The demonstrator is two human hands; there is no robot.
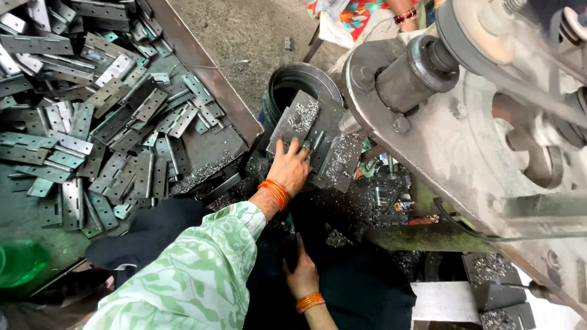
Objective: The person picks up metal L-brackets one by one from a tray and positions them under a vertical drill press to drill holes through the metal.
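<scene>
Grey concrete floor [246,27] lies behind a workshop drilling machine [477,132] strewn with metal shavings; the left hand [289,168], fingers spread and pressing flat, rests on a metal hinge [313,146] lying on the machine's small work plate [308,130], just beside the spindle housing [410,75]; the right hand [303,273] lies loose, gripping nothing, on dark cloth [360,297] below; a metal tray [234,107] at the left holds a heap of hinges [87,125], its right edge near the work plate
</scene>
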